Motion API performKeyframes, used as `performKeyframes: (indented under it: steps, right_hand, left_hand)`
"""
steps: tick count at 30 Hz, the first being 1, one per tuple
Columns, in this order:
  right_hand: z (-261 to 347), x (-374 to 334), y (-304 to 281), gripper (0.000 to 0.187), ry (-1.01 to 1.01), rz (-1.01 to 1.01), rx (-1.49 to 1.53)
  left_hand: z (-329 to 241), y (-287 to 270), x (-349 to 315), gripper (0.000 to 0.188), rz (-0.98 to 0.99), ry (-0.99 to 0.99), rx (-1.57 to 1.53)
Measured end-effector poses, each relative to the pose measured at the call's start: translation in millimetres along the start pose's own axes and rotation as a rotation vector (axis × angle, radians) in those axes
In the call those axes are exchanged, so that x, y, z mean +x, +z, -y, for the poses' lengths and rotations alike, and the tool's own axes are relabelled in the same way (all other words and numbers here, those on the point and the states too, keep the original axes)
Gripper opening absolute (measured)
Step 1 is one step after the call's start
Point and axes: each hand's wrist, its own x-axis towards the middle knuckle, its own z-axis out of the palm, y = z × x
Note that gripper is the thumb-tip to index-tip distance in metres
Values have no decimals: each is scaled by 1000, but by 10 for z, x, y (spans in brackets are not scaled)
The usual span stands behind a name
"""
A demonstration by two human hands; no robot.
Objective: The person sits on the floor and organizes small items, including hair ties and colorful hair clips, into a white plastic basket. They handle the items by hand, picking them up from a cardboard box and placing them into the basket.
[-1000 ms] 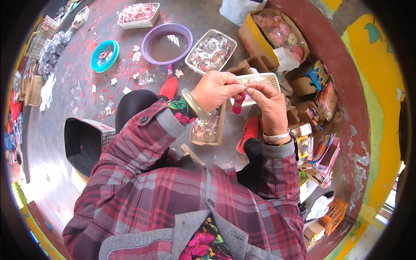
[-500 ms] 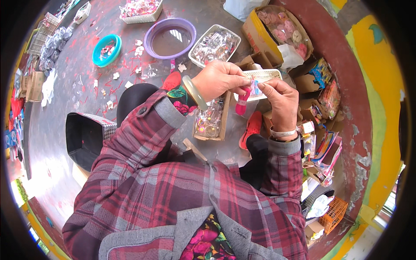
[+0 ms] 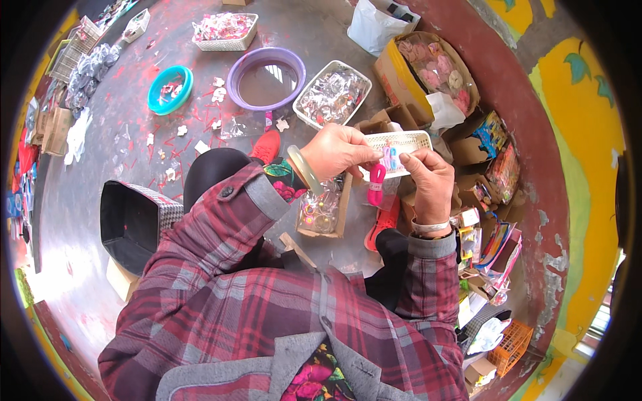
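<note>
I see my left hand and right hand pinching a small clear packet with a pink elastic loop hanging from it, above a cardboard box; a purple basin sits farther off on the floor

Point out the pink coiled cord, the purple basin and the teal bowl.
pink coiled cord [image 3: 376, 185], head view, middle of the loop.
purple basin [image 3: 235, 72], head view, left rim.
teal bowl [image 3: 158, 101], head view, lower rim.
</note>
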Motion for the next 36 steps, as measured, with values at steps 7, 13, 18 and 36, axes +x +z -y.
performKeyframes:
  steps: [7,13,18,36]
  right_hand:
    - [-94,76,-33,17,158,34,-87]
    - [-170,34,71,18,230,359,-232]
    - [-141,36,49,17,338,267,-89]
    - [-200,-28,0,13,339,429,-113]
  left_hand:
    - [10,-137,16,17,-216,-17,-117]
    - [3,-185,-27,18,-240,85,-3]
    - [-42,-220,-48,25,-153,9,-178]
    - [139,-247,60,22,-107,1,-151]
